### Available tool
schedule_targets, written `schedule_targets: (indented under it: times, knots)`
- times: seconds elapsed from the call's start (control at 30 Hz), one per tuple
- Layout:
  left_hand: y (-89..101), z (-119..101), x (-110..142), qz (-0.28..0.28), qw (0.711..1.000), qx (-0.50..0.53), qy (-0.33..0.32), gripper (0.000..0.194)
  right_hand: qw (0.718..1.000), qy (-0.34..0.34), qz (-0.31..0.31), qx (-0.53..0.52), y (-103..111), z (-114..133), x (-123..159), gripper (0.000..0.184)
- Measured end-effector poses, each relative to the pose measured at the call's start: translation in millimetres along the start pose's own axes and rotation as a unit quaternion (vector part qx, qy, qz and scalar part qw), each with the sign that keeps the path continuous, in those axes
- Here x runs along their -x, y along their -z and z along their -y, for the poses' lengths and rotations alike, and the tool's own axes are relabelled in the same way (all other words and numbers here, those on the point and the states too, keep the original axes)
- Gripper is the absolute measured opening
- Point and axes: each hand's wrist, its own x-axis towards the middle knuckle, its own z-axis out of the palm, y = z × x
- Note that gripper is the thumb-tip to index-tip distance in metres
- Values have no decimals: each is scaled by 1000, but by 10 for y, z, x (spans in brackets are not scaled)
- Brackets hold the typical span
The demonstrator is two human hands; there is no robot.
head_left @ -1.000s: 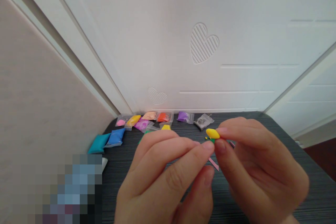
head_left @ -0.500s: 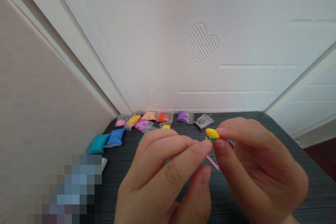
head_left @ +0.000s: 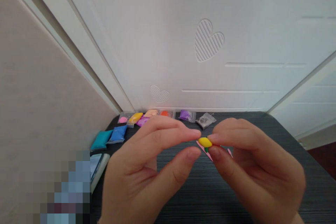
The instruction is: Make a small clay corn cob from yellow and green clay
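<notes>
- Left hand (head_left: 147,164): holding nothing, thumb and index parted, tips pointing right; index contact with the yellow piece unclear.
- Dark tabletop (head_left: 194,192): bare between the 2 hands, below their fingertips.
- Yellow piece (head_left: 204,142): between the hands, long axis sideways, right end slightly lower.
- Right hand (head_left: 259,164): pinching its right end, 2 fingertips pointing left; table edge farther right.
</notes>
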Motion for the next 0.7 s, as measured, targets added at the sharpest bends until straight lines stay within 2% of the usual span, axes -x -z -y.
schedule_targets:
  times: [0.27,0.5,0.7]
  knots:
    - [19,22,-29,11,1000,3,-2,27,999,20,23,33,12,-15,4,34]
    - [26,37,-34,1,999,-9,-37,27,999,17,15,40,-4,-15,16,34]
    - [1,32,0,-22,1000,-7,-21,28,999,16,-11,51,2,-10,31,36]
